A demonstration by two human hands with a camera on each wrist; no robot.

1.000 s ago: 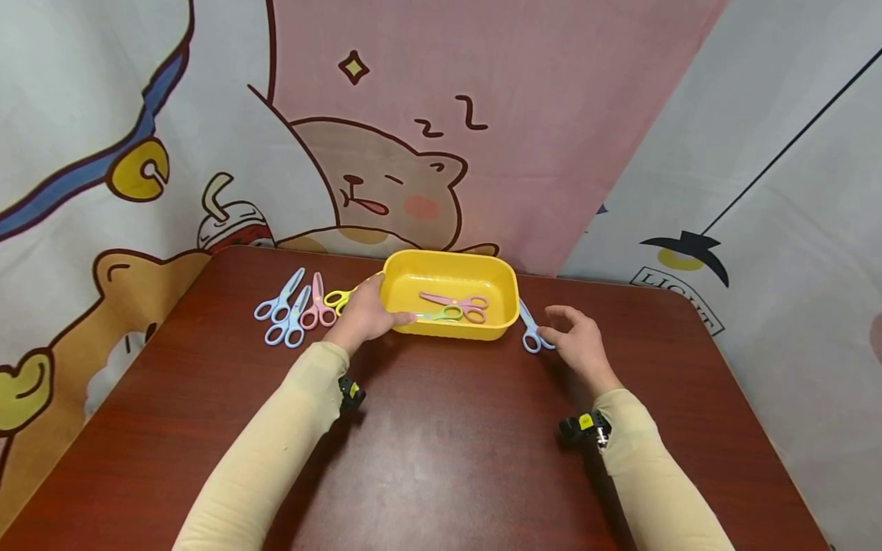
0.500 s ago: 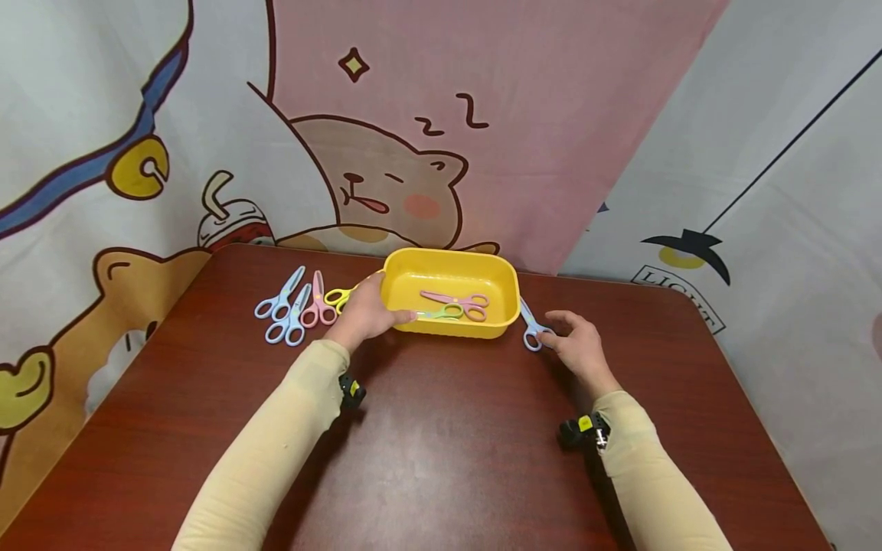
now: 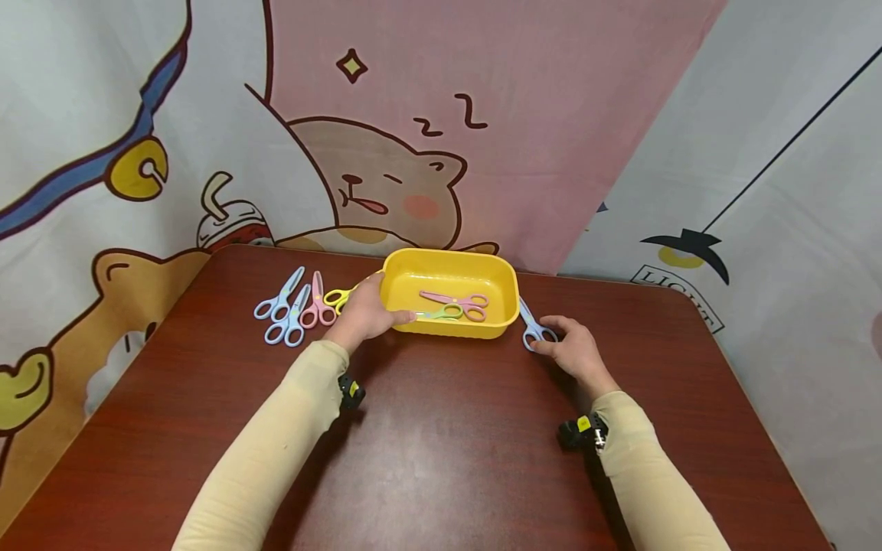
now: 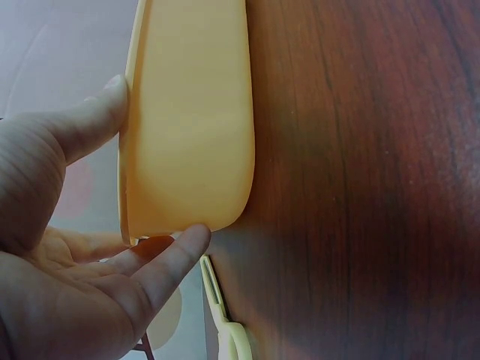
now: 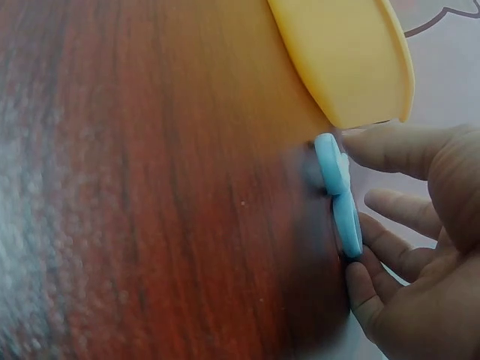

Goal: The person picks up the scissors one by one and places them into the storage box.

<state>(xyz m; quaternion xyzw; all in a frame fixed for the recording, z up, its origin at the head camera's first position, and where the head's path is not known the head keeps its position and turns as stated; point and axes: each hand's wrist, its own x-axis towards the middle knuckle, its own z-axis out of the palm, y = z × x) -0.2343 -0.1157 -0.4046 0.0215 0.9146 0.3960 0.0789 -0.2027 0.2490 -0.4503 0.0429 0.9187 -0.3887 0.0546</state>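
Note:
A yellow plastic basket (image 3: 455, 329) stands at the back of the table. My left hand (image 3: 367, 308) holds its left front corner, thumb over the rim and fingers against the end wall. Inside lie pink scissors (image 3: 448, 298) and green scissors (image 3: 451, 311). Blue scissors (image 3: 530, 329) lie flat beside the basket's right end, blades pointing away. Over their handles is my right hand (image 3: 575, 348); in the right wrist view its thumb and fingers lie loosely about the blue loops, without a clear pinch.
Left of the basket lie two more blue scissors (image 3: 284, 297), another pink pair (image 3: 318, 302) and a yellow pair (image 3: 336, 297), partly behind the left hand. A printed cloth (image 3: 524, 153) hangs behind the brown table (image 3: 441, 428).
My right hand has lowered and shifted slightly left onto the blue scissors' handles. The left hand and the basket stay in place.

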